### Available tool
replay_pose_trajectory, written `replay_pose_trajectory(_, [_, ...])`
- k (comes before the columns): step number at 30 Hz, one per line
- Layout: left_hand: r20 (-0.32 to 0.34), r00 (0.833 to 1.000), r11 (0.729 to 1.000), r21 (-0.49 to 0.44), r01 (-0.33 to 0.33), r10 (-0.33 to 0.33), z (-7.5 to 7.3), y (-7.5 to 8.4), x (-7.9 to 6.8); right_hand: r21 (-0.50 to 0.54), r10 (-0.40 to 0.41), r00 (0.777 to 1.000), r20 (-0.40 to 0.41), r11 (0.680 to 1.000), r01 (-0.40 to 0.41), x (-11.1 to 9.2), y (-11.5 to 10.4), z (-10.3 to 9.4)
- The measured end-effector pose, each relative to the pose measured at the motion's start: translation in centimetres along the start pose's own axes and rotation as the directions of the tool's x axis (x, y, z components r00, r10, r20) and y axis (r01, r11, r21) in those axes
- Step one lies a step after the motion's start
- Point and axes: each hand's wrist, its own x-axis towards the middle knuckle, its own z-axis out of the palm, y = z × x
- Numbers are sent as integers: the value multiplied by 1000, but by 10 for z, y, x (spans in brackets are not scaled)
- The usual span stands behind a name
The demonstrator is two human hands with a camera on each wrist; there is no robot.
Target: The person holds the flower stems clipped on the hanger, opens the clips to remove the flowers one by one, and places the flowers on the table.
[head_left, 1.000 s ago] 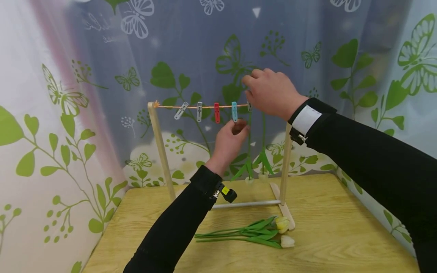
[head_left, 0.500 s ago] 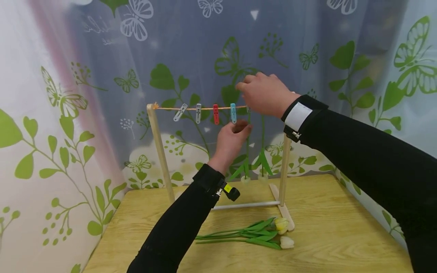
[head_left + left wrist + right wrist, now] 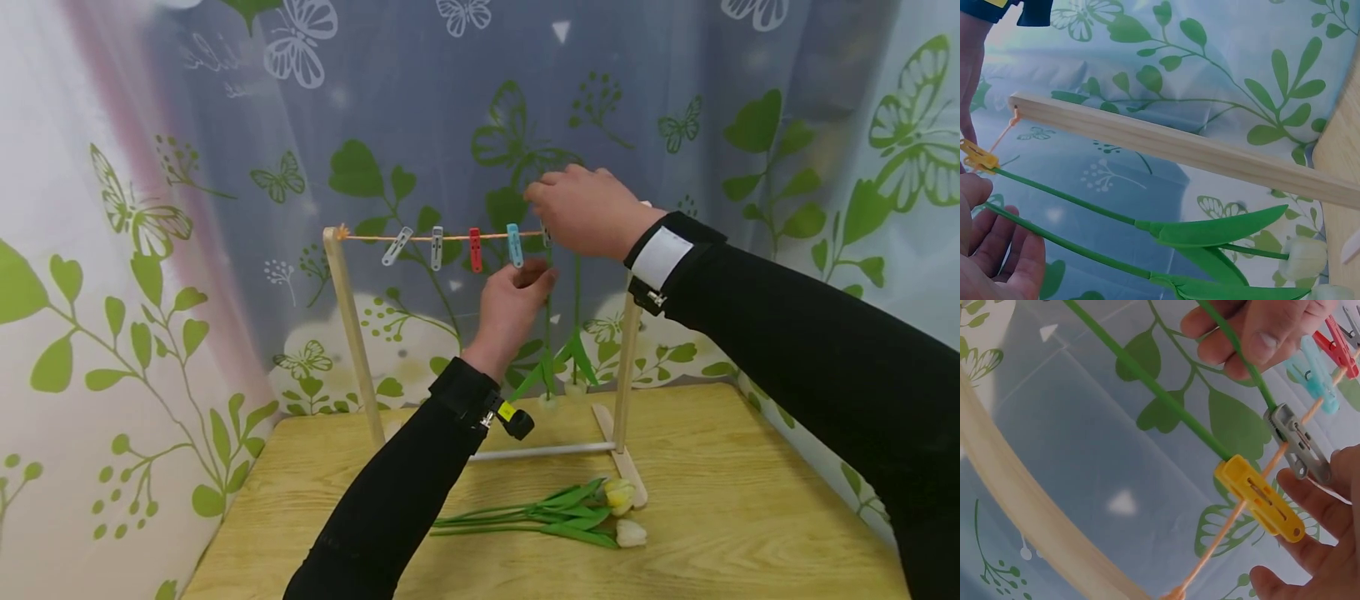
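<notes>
My left hand pinches the green stem of an upside-down artificial tulip between thumb and fingers. The stem's end meets a grey clothespin on the orange string. Above it, my right hand has thumb and fingertips around the grey clothespin's tail. Beside it a yellow clothespin grips a second tulip, which also hangs bloom down. In the head view my right hand hides the yellow clothespin and part of the string.
Left along the string sit a blue clothespin, a red one and two pale grey ones. The string spans a wooden frame on the table. Several tulips lie in front. A patterned curtain hangs behind.
My right hand has shifted slightly left and down, staying at the grey clothespin. My left hand has edged a little right, still on the stem. The hanging tulip sways slightly.
</notes>
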Motion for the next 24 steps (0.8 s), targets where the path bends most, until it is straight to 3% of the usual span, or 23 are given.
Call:
replay_pose_trajectory(13, [4,1000,1000,-12,12,-12,5,-2,-1,4,-24,1000,-4,1000,24,-4,1,3])
replay_pose_trajectory(24, [-38,999,999,-13,36,-37,5,-6,-1,99,1,1000,-25,995,2,-7,5,14])
